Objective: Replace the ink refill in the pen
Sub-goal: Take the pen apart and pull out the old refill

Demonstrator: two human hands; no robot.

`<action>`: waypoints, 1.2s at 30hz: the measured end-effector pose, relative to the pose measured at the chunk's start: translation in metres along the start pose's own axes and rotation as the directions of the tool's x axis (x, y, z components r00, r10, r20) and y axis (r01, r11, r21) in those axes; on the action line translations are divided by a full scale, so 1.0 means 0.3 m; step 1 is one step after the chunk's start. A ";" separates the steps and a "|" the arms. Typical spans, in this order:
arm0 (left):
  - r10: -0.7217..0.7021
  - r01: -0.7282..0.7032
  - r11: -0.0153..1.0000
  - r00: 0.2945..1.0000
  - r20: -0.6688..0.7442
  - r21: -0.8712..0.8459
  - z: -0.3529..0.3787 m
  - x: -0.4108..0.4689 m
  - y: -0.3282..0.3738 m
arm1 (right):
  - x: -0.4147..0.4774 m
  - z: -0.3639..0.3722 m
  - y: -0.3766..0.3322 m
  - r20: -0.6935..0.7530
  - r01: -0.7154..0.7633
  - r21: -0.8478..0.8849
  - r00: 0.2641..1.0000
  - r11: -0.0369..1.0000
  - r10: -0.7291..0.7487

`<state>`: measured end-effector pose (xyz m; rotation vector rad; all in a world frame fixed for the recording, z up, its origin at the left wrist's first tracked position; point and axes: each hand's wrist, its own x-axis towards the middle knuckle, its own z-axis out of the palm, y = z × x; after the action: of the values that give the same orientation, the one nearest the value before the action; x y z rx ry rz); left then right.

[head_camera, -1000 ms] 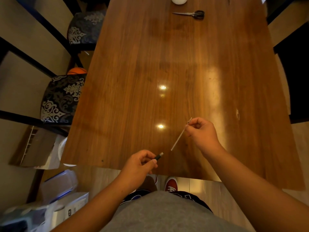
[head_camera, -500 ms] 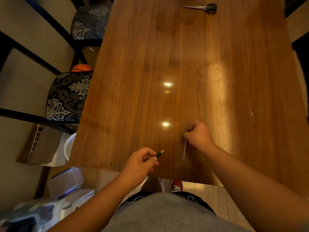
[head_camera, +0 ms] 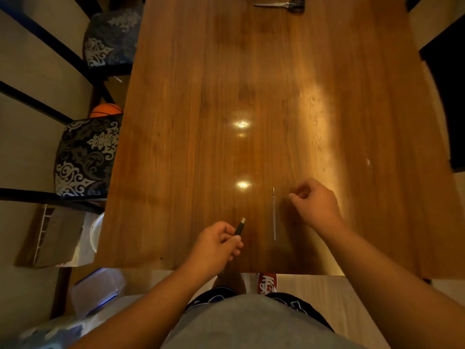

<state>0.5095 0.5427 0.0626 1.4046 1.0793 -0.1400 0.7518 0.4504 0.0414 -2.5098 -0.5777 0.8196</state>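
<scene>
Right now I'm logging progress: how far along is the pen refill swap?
Done: a thin refill lies on the table, apart from both hands. In hand: the left hand grips the dark pen barrel; the right hand hovers beside the refill, holding nothing. Left: putting a refill in and closing the pen; no other refill shows.

Single head-worn view, steeply down, close over wooden table (head_camera: 251, 71), near edge

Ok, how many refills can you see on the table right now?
1. A thin refill lies on the table near its front edge, beside the right hand and apart from it. No spare shows; one may lie out of view.
</scene>
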 end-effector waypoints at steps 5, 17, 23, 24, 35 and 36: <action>0.047 -0.024 0.961 0.996 -0.077 0.276 0.016 0.118 0.024 | -0.087 -0.120 0.223 -0.006 0.070 -0.206 0.997 0.976 -0.073; 0.215 -0.077 0.701 0.971 -0.108 0.709 0.101 0.324 0.067 | -0.201 -0.071 0.466 -0.019 -0.020 -0.458 1.000 0.889 0.012; 0.227 -0.091 0.626 0.971 -0.069 0.774 0.112 0.347 0.089 | -0.204 -0.065 0.466 -0.013 -0.028 -0.447 1.000 0.894 0.025; 0.220 -0.091 0.628 0.973 -0.063 0.773 0.110 0.346 0.091 | -0.203 -0.067 0.462 -0.010 -0.032 -0.442 0.999 0.897 0.031; 0.270 -0.223 0.628 0.961 0.060 0.745 0.078 0.332 0.155 | -0.234 -0.089 0.442 0.031 -0.043 -0.367 0.998 0.929 0.058; 0.269 -0.264 0.623 0.956 0.115 0.737 0.087 0.320 0.174 | -0.256 -0.093 0.438 0.004 -0.057 -0.322 0.998 0.945 0.062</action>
<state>0.6100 0.5817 0.0306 2.3073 0.8154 -0.3996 0.7455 0.2963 0.0278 -2.8317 -0.6920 0.8215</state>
